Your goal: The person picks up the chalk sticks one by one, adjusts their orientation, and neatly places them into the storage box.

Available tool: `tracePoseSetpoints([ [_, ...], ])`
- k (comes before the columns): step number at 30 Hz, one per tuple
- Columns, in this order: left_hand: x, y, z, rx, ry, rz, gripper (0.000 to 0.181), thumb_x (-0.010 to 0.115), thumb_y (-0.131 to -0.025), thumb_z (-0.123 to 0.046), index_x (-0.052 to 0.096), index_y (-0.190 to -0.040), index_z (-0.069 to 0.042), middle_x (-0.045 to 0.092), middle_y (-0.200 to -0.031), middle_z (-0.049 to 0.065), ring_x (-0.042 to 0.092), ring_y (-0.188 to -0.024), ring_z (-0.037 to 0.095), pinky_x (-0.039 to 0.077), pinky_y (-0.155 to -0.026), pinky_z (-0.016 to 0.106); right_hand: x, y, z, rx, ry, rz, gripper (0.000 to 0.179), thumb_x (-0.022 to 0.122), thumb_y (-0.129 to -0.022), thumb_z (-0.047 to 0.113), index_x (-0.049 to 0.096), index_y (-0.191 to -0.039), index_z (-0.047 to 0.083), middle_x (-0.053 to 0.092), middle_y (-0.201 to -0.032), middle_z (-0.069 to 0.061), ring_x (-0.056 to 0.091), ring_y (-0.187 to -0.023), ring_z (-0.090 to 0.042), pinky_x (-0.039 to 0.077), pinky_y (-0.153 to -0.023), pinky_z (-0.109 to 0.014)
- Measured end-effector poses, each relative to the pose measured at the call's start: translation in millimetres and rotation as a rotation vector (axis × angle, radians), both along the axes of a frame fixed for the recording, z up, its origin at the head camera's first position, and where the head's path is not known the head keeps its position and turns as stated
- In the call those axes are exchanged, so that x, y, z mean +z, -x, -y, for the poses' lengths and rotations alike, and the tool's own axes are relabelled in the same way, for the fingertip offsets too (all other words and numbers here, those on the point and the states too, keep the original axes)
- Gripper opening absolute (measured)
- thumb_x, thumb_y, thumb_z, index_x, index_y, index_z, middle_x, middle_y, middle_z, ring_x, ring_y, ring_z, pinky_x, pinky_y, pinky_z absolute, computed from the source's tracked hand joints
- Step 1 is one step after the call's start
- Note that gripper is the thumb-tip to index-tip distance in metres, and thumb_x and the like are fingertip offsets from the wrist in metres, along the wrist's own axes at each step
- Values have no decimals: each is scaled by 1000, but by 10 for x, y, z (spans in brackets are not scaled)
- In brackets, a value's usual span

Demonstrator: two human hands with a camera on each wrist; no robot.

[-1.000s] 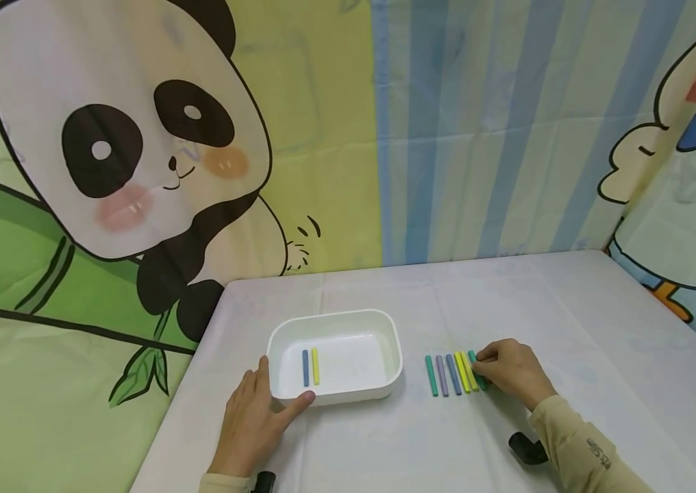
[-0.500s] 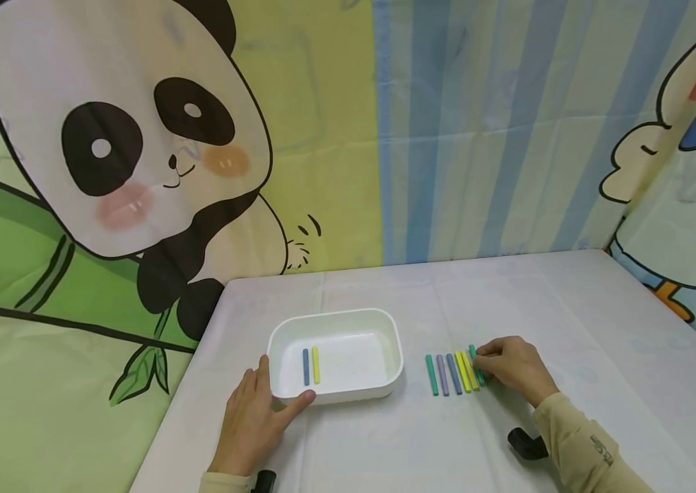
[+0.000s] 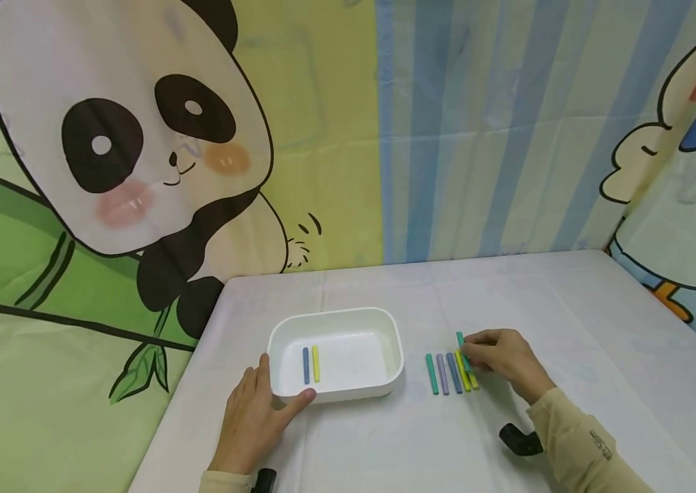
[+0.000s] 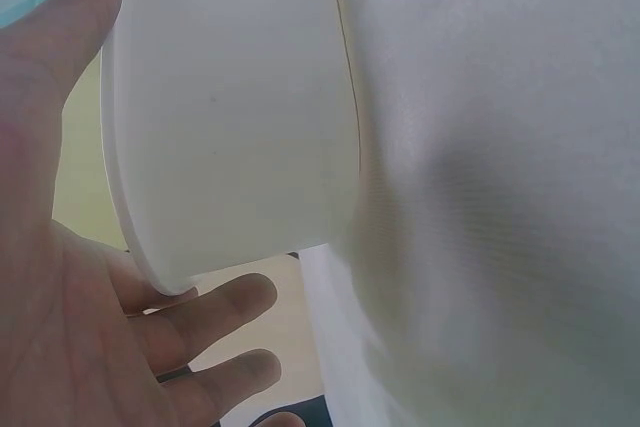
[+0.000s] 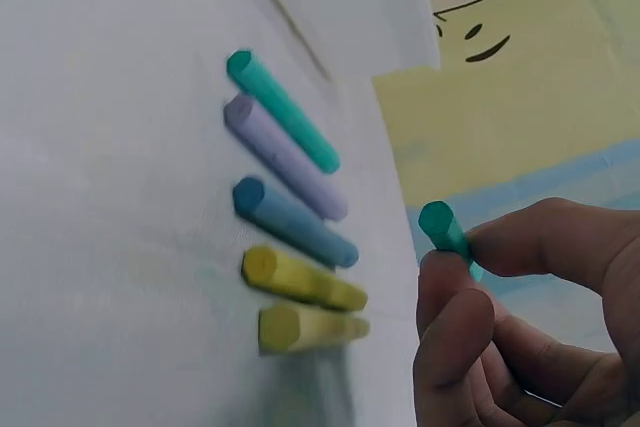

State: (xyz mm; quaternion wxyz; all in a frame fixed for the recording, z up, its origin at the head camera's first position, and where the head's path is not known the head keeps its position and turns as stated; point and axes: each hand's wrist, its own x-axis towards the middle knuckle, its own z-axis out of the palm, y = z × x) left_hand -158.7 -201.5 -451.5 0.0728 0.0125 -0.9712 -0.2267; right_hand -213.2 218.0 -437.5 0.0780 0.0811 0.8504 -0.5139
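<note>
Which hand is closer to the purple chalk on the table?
The right hand. It is to the right of the purple chalk, pinching a green chalk; the left hand is farther away, at the near-left corner of the white tray.

Soft, even light from a source outside the frame fills the head view; the printed fabric backdrop (image 3: 336,171) looks muted. A faint, diffuse shadow falls on the white table cloth (image 3: 385,445) between four and five o'clock, beneath the bare right hand (image 3: 508,359). The left wrist view is hazy and low in contrast, the white, round-cornered plastic tray (image 4: 230,97) nearly matching the cloth, with blurry grey shading from three to five o'clock. In the right wrist view, the pale yellow, faceted stick (image 5: 310,330) appears soft-edged, its dim shadow near six o'clock.
</note>
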Motion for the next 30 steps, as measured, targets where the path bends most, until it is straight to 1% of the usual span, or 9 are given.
tracePoseSetpoints([
  [2,1,0,1,-1,1,-2,123,61,-79,-81,24,-156,6,54,-129,21,48,-115,32,35,-109,59,19,-2,44,18,30,-19,45,75,-92,28,68,-123,-4,70,-107,-12,66,-86,-22,58,-79,-37],
  [10,2,-3,4,-1,-3,-7,123,61,-79,-82,25,-156,7,53,-128,20,48,-114,32,35,-109,60,56,0,300,50,135,-63,40,75,-93,24,69,-121,-3,73,-105,-13,69,-88,-24,59,-81,-37],
  [15,-5,-3,7,-3,-12,-10,122,61,-79,-82,25,-156,5,53,-128,19,48,-114,31,35,-109,60,109,28,479,62,162,-71,39,75,-92,25,70,-120,-1,73,-102,-11,69,-88,-24,58,-83,-42],
  [18,-3,-5,7,-5,-11,-12,122,61,-79,-82,25,-156,6,54,-128,20,48,-114,31,35,-108,60,144,48,585,74,177,-72,38,75,-92,26,70,-120,0,73,-101,-10,69,-88,-22,58,-85,-42],
  [25,-4,-3,7,-6,-13,-9,123,60,-80,-82,24,-156,7,51,-134,22,47,-120,34,33,-111,61,222,84,836,97,233,-91,34,76,-91,23,72,-117,2,73,-99,-10,70,-84,-24,59,-83,-44],
  [30,-23,8,5,-2,-23,-5,124,60,-79,-83,23,-156,7,50,-132,22,47,-118,34,33,-111,61,251,114,982,106,253,-94,28,76,-91,19,73,-114,3,73,-98,-10,70,-84,-26,59,-82,-46],
])
